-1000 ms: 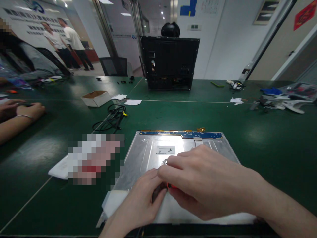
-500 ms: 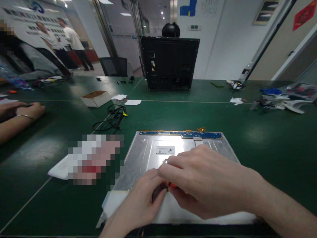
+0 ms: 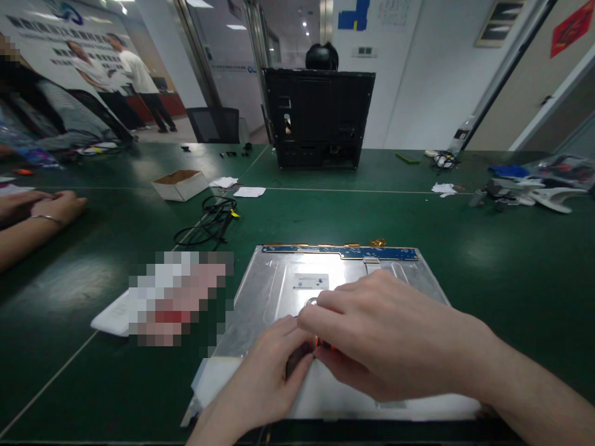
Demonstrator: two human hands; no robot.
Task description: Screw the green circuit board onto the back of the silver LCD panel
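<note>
A flat display panel [image 3: 253,297] lies with its silver metal back up, and a blue circuit board [image 3: 339,251] runs along its far edge. White film [image 3: 220,379] covers the panel's near part. Over the middle, my right hand [image 3: 390,337] is closed around a small red-and-black object [image 3: 320,343], mostly hidden by the fingers. My left hand [image 3: 267,371] meets it there, thumb and fingers pinched together; what they grip is hidden. The two hands' fingertips are nearly touching. Just beyond them a round metallic spot [image 3: 311,301] shows on the panel.
Left of the panel lie a blurred-out packet [image 3: 111,316], a coiled black cable [image 3: 209,220] and an open white box [image 3: 181,186]. A black monitor casing [image 3: 320,118] stands behind. At far left are another person's hands [image 3: 56,207]; at right, a pile of parts [image 3: 530,186].
My right hand has shifted slightly, its lower fingers moving up a little around the red-and-black object. My left hand and the panel stay in place.
</note>
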